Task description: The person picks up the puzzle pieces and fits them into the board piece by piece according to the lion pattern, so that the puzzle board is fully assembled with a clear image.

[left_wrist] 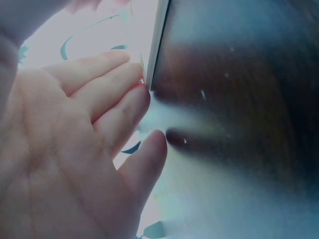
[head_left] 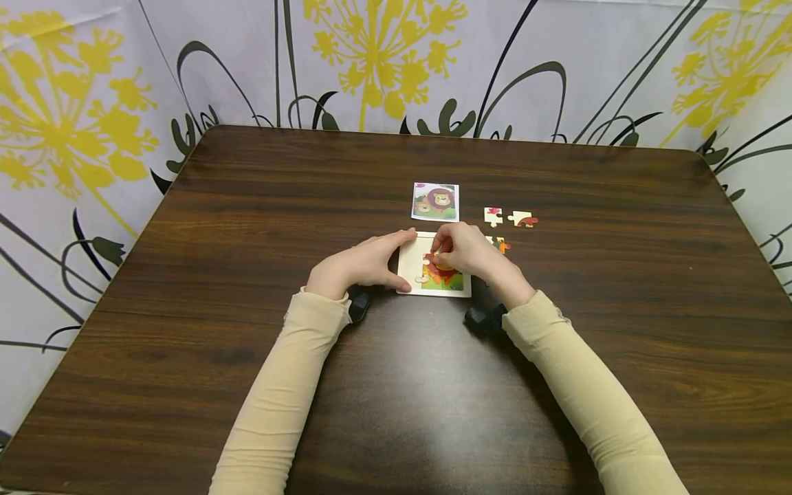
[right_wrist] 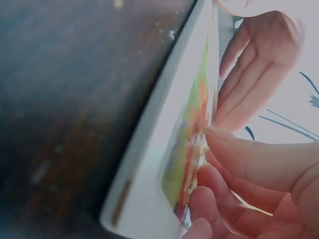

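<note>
In the head view a pale puzzle tray [head_left: 409, 258] lies on the table, its right part filled with joined pieces showing an orange and red picture on green [head_left: 447, 282]. My left hand [head_left: 365, 264] spans the tray's left side, thumb at the near-left corner and fingertips near the far-left corner. Its fingers look nearly straight in the left wrist view. My right hand [head_left: 468, 251] is over the tray's upper right, thumb and fingers pinching a puzzle piece at the picture; the fingers hide most of that piece. The right wrist view shows the thumb [right_wrist: 239, 149] touching the picture's surface.
Behind the tray lies a square picture card [head_left: 436, 201] with two lions. Loose puzzle pieces lie to the right: one with a pink flower [head_left: 493, 216], one brown and cream [head_left: 523, 219], and one orange and green [head_left: 498, 243], partly behind the right hand. A patterned cloth hangs beyond the dark wooden table [head_left: 278, 179].
</note>
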The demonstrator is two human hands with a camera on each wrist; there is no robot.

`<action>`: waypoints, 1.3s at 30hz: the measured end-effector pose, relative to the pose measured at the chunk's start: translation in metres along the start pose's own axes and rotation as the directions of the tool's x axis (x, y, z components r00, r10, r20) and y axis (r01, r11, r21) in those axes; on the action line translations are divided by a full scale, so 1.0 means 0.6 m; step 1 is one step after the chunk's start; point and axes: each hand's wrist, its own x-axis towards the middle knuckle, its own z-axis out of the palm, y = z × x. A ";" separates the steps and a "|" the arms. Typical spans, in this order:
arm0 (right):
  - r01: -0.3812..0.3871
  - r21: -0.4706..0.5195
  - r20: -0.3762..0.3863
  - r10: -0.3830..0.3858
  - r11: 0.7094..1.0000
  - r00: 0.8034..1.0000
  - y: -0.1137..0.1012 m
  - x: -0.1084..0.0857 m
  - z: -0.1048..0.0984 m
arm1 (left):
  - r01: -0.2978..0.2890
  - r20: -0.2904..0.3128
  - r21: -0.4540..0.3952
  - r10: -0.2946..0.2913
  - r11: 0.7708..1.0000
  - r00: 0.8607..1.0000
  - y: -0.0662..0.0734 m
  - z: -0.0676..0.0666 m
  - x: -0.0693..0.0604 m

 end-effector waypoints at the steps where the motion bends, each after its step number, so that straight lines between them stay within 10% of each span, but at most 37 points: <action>1: 0.007 -0.008 0.002 -0.006 1.000 1.000 -0.001 0.000 -0.001 | 0.000 0.000 -0.001 0.000 1.000 1.000 0.000 0.000 0.000; 39: 0.061 0.153 -0.093 -0.047 0.986 0.995 0.066 -0.075 -0.047 | 0.010 0.006 0.023 -0.011 1.000 1.000 -0.001 0.000 0.000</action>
